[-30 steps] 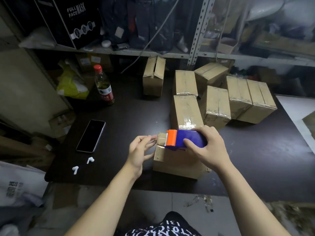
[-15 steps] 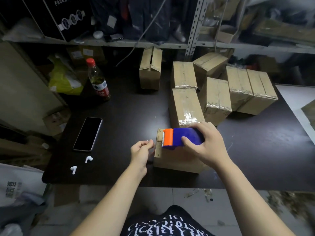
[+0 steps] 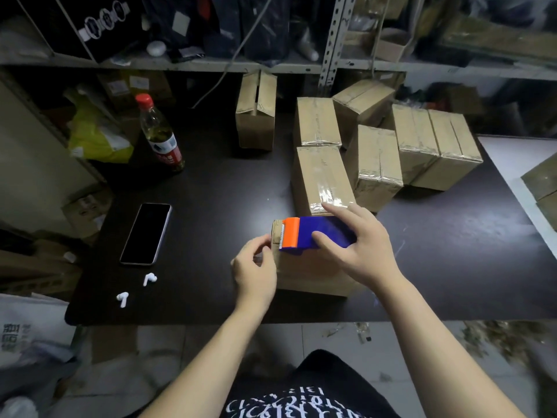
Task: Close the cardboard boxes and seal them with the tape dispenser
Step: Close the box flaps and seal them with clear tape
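A small cardboard box [image 3: 313, 274] lies near the front edge of the dark table [image 3: 211, 206]. On its top sits the blue tape dispenser with an orange blade end [image 3: 310, 233], gripped by my right hand [image 3: 358, 245]. My left hand [image 3: 254, 271] is at the box's left end with curled fingers against the cardboard, just below the orange blade. Whether those fingers pinch tape is not visible. Behind it lie several taped boxes [image 3: 322, 179], and one box [image 3: 256, 111] with its top flaps ajar stands further back.
A phone [image 3: 146, 233] and two white earbuds [image 3: 135, 289] lie on the table's left part. A red-capped bottle [image 3: 159, 134] and a yellow bag [image 3: 96, 134] stand at the back left. Shelving [image 3: 331, 40] rises behind the table. A white surface [image 3: 518, 164] adjoins at the right.
My left hand went from spread fingers to curled ones and moved in against the box's left end. The dispenser stays at the box's left end in my right hand.
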